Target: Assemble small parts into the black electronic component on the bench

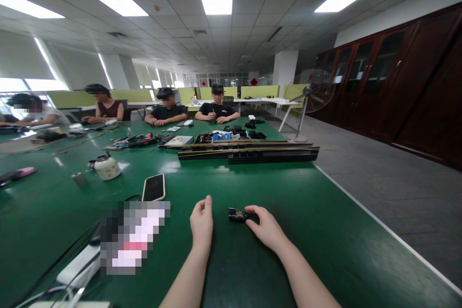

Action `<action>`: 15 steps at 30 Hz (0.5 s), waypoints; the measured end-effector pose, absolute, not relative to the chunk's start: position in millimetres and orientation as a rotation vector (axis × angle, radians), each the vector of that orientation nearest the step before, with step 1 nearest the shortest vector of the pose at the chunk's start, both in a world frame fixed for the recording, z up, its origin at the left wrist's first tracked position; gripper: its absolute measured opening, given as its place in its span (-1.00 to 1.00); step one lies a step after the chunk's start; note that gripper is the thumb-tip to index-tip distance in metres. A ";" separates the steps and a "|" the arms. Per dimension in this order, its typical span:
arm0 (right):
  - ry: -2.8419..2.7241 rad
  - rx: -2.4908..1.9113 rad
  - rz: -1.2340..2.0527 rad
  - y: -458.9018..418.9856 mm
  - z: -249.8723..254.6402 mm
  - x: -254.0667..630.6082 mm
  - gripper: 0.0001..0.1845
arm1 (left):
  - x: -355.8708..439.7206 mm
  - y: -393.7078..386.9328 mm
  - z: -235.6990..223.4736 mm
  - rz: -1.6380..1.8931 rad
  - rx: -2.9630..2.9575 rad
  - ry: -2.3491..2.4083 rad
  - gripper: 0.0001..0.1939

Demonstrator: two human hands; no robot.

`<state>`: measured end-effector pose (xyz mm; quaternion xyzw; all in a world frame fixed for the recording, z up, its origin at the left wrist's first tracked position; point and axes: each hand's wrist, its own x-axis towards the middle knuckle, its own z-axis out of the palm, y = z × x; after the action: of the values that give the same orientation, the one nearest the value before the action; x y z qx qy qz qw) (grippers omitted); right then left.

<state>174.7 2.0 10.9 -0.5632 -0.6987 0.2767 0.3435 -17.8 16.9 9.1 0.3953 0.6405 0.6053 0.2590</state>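
Observation:
My right hand (265, 226) has its thumb and fingers closed on the right end of a short black cylinder, like a small flashlight (237, 215), which lies level at the tabletop. A thin raised piece runs along its upper side. To its left, apart from it, my left hand (202, 224) rests with the thumb up and the fingers loosely bent. Nothing shows in that hand, though its palm side is partly hidden. Both forearms reach in over the green table (249, 269).
Left of my hands lie a phone (154, 187), a blurred-out bright item (135, 236) and a white power strip (79, 264) with cables. A pale jar (107, 167) stands farther left. Long black bars (274, 155) cross ahead. Several people sit beyond; a fan (306, 91) stands right.

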 end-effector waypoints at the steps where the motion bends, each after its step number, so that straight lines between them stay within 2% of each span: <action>1: -1.814 -1.465 0.719 2.1 10.5 174.9 -0.66 | -17.4 16.8 9.0 1.636 1.081 1.719 -0.44; 4: -1.808 -1.476 0.720 2.0 10.1 175.2 -0.66 | -17.2 17.0 6.5 1.629 1.101 1.704 -0.48; 8: -1.808 -1.479 0.712 1.4 10.7 174.9 -0.66 | -16.2 19.4 0.0 1.467 1.211 1.675 -0.40; 15: -1.814 -1.470 0.705 0.4 13.1 173.8 -0.64 | -8.8 24.1 -7.0 1.256 1.528 1.619 -0.66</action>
<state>173.8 0.4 13.1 -0.5659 -0.6984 0.2713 0.3442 -8.8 24.1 -7.0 0.5725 0.6064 0.4704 0.2886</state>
